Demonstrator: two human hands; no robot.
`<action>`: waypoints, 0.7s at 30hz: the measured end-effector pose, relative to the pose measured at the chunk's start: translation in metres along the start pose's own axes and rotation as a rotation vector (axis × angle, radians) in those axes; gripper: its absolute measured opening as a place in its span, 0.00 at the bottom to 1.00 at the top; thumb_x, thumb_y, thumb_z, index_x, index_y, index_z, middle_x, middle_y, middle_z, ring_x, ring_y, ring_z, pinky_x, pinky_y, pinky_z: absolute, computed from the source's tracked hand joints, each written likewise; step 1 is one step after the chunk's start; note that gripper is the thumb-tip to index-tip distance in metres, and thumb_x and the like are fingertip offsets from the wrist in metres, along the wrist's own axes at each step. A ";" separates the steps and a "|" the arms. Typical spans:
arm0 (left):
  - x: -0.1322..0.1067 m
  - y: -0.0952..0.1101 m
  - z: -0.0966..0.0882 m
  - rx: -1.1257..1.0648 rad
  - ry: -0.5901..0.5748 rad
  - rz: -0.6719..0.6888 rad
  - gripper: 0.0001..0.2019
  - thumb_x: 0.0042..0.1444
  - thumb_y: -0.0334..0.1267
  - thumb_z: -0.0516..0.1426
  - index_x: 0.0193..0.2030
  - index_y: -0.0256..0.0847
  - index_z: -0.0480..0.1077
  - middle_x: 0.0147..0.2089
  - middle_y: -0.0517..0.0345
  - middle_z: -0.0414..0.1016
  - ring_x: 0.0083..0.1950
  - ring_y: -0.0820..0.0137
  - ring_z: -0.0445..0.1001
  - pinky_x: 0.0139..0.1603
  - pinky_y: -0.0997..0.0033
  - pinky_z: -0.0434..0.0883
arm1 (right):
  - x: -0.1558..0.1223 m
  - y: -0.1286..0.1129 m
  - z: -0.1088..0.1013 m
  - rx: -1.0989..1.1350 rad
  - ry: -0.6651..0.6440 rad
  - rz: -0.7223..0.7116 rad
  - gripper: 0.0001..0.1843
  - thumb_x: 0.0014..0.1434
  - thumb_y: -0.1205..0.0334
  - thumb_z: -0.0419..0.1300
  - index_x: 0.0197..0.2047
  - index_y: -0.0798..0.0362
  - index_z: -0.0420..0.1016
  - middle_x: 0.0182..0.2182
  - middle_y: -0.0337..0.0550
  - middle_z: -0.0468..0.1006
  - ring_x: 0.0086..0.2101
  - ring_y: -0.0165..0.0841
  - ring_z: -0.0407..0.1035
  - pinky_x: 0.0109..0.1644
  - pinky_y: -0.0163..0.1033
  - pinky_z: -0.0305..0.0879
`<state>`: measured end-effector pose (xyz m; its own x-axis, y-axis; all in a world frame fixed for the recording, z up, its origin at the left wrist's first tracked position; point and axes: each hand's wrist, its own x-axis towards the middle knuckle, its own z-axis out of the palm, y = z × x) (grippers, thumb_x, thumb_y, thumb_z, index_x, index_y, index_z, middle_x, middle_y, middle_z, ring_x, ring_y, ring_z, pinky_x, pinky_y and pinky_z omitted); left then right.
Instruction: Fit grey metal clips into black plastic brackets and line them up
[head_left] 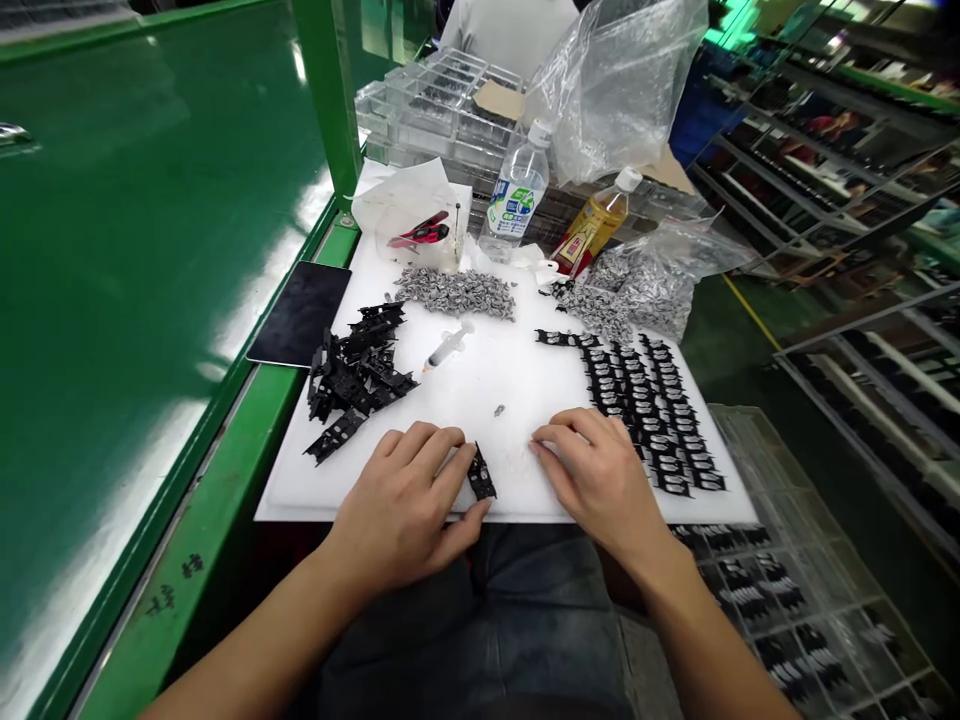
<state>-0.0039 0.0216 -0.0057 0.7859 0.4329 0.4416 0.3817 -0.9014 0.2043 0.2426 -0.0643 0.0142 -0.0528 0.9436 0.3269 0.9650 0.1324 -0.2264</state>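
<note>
My left hand (401,505) rests on the white cutting board (517,480), its thumb and fingertips at a small black plastic part (481,474). My right hand (592,480) lies flat-fingered on the board, holding nothing, just left of neat rows of black parts with silver clips (652,420). A loose pile of black plastic frames (358,370) sits to the left. Farther up lie a strip of small silver metal pieces (456,293) and a plastic syringe (450,345). One tiny silver piece (499,410) lies between my hands.
A clear bag of silver pieces (637,285), water bottle (517,190), amber bottle (596,225), and red-handled cutters (420,233) on white paper stand at the board's far edge. A black tablet (300,313) lies left, beside a green workbench (150,250). Clear trays (795,600) sit lower right. A seated person's torso (510,25) is beyond.
</note>
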 end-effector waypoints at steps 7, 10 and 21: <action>0.000 0.001 0.000 0.000 -0.025 -0.006 0.23 0.70 0.49 0.56 0.60 0.31 0.74 0.56 0.41 0.77 0.52 0.50 0.72 0.46 0.50 0.69 | -0.011 -0.012 -0.006 0.364 -0.076 0.138 0.04 0.73 0.63 0.58 0.43 0.46 0.72 0.36 0.42 0.77 0.35 0.39 0.72 0.40 0.46 0.68; 0.000 0.001 0.000 0.006 -0.026 -0.005 0.23 0.70 0.49 0.56 0.60 0.31 0.74 0.56 0.41 0.77 0.53 0.50 0.73 0.46 0.50 0.69 | -0.011 -0.013 -0.004 0.336 -0.073 0.148 0.04 0.72 0.63 0.58 0.43 0.46 0.72 0.37 0.44 0.75 0.37 0.41 0.72 0.43 0.49 0.70; 0.000 0.002 -0.003 -0.016 -0.058 -0.021 0.23 0.70 0.50 0.56 0.60 0.33 0.74 0.56 0.42 0.77 0.53 0.51 0.71 0.46 0.50 0.69 | 0.007 0.000 -0.018 0.346 -0.272 0.114 0.06 0.72 0.63 0.59 0.43 0.48 0.77 0.42 0.44 0.77 0.37 0.36 0.73 0.40 0.43 0.70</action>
<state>-0.0045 0.0197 -0.0026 0.8046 0.4515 0.3858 0.3912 -0.8917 0.2275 0.2472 -0.0629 0.0332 -0.0614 0.9973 0.0400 0.8284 0.0733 -0.5554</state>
